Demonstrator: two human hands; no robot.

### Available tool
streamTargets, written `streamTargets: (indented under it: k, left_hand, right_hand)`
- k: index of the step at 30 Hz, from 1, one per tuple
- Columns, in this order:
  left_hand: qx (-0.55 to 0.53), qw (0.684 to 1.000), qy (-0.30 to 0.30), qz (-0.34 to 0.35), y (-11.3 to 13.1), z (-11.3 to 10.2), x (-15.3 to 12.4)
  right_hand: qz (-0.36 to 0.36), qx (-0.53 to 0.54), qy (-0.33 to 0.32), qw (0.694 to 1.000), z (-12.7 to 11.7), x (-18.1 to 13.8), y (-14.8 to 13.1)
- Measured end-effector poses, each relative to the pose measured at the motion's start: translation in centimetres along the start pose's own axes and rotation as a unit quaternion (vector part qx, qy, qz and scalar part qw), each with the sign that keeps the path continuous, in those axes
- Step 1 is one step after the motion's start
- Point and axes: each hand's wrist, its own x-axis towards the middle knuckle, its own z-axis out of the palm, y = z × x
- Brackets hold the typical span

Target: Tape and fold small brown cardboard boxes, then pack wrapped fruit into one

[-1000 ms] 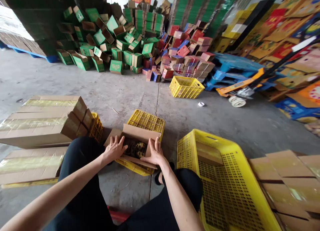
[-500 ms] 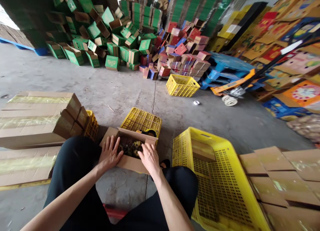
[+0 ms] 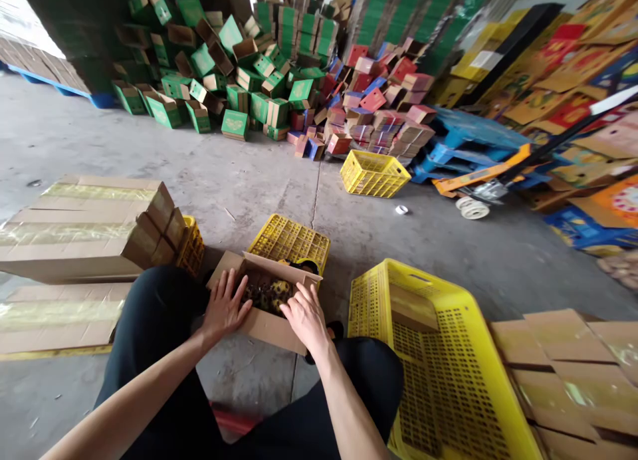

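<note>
A small open cardboard box (image 3: 269, 327) rests on an upturned yellow crate (image 3: 292, 240) on the floor between my knees. Dark and yellow items (image 3: 269, 294) fill its inside; I cannot make out what they are. My left hand (image 3: 224, 307) lies flat with fingers spread on the box's left flap and rim. My right hand (image 3: 304, 317) lies on the box's right side, fingers stretched over the near flap and the contents. Neither hand grips anything.
A large empty yellow crate (image 3: 448, 353) stands at my right knee. Flat taped cartons (image 3: 84, 227) are stacked at the left and more cartons (image 3: 573, 373) at the right. Farther off are another yellow crate (image 3: 373, 174), a tape roll (image 3: 401, 209), a pallet jack (image 3: 478, 181) and heaps of green boxes (image 3: 234, 68) and red boxes (image 3: 379, 108).
The box's far flap, upright a second ago, has folded down. Both hands shifted from the box's side flaps toward its near edge, and the view swayed slightly.
</note>
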Motion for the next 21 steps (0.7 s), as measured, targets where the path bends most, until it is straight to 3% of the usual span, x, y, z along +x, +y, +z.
streamTargets:
  k: [5,9,13,21]
  left_hand:
    - [-0.002,1.000,-0.005,-0.005,0.0,-0.1,0.0]
    - [0.001,1.000,-0.012,-0.006,0.1,-0.3,0.1]
    - [0.007,1.000,-0.013,-0.006,0.1,-0.4,0.0]
    - [-0.011,1.000,-0.014,-0.010,0.0,-0.2,-0.1]
  right_hand:
    - [0.050,-0.011,0.018,0.999,-2.6,-1.5,1.4]
    - [0.080,-0.028,0.022,0.996,-2.8,-2.8,2.6]
    - [0.126,-0.053,0.001,0.991,-1.6,-3.7,3.7]
    - [0.246,-0.016,-0.142,0.959,2.5,-3.9,4.1]
